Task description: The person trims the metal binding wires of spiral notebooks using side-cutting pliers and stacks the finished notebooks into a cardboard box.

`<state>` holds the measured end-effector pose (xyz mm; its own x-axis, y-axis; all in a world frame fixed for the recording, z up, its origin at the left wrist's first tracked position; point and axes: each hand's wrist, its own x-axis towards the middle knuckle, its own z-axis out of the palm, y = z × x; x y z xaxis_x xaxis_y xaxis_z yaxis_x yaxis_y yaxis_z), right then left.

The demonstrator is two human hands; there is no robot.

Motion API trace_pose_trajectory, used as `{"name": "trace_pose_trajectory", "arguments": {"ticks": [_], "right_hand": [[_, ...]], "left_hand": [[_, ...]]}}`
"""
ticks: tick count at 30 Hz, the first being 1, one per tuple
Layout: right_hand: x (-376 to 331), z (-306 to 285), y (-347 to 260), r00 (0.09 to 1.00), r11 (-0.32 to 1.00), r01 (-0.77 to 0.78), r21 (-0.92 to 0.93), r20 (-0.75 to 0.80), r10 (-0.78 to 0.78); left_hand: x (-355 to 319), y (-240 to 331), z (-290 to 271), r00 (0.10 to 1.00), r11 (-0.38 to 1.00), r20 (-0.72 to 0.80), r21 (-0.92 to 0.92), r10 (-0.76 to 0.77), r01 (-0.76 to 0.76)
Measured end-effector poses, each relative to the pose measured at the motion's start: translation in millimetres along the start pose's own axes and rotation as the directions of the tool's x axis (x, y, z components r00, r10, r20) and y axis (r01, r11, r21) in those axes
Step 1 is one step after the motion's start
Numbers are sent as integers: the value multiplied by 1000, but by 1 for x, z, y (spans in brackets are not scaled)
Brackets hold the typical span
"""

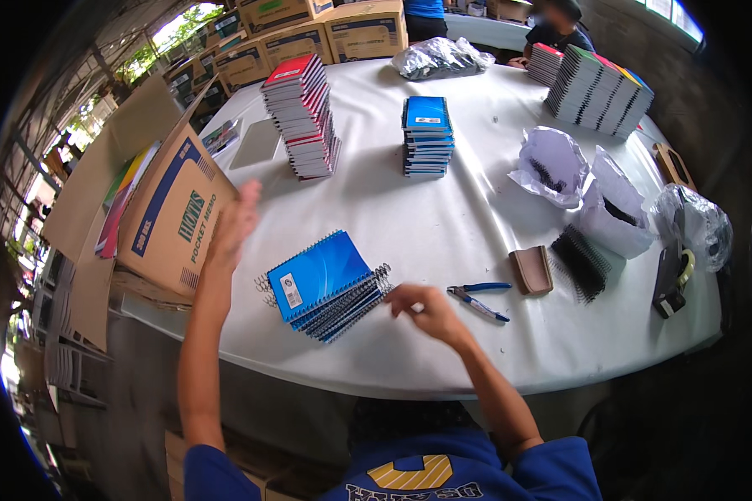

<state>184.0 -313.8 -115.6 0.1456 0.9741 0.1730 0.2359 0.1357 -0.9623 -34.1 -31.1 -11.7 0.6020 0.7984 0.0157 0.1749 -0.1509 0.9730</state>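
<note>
1. The step in hand looks to be work on the binding coils, caught between two grips: neither hand visibly holds anything.
2. The blue spiral notebooks [319, 271] lie in a loose, fanned pile toward the near edge of the white table [376, 367], left of its middle, with coil ends sticking out past the covers.
3. The right hand [424, 311] is just beside the pile's right-hand coil ends, fingers bent inward; I cannot tell whether the tips meet or touch wire.
4. The left hand [238, 224] is raised near the table's left edge, in front of the carton [175, 213], blurred, fingers extended; contact cannot be told.
5. Working the top notebook would call for the left hand steadying its cover and the right pinching a coil end.
6. Trimming wire would call for the blue-handled pliers [480, 301], right of the pile.
</note>
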Motion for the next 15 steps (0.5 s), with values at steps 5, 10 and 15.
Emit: {"name": "trace_pose_trajectory", "arguments": {"ticks": [5,10,15], "right_hand": [[25,-41,2,958,998,-67,4,-278,65],[50,-15,12,970,968,-244,-55,-25,243],[46,-14,22,973,973,-231,-27,-6,231]], "left_hand": [[-126,-27,53,729,899,-589,-9,349,-438],[-202,-108,119,911,903,-371,305,-179,301],[-191,-101,144,956,862,-293,484,-1,150]]}}
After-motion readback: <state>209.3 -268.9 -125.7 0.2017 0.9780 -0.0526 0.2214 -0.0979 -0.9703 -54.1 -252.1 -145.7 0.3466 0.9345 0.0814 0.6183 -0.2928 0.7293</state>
